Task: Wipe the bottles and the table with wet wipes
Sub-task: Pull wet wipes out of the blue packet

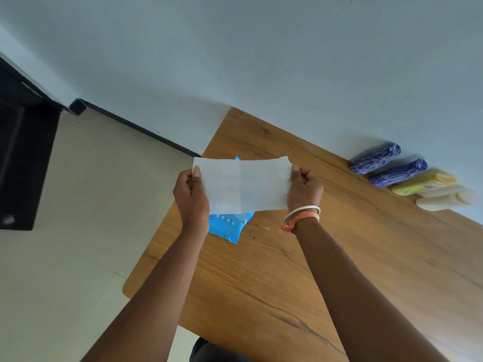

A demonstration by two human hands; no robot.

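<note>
One wipe: spread taut, pinched between left hand and right hand.
Four bottles: at table's far edge, seemingly unwiped.
Remaining: apparently everything.

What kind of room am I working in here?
Probably a plain indoor room, a home or small office. A brown wood-grain table stands against a bare pale wall over a light tiled floor with a dark skirting strip. Toiletry-style bottles, like the blue patterned bottle, line the wall.
</note>
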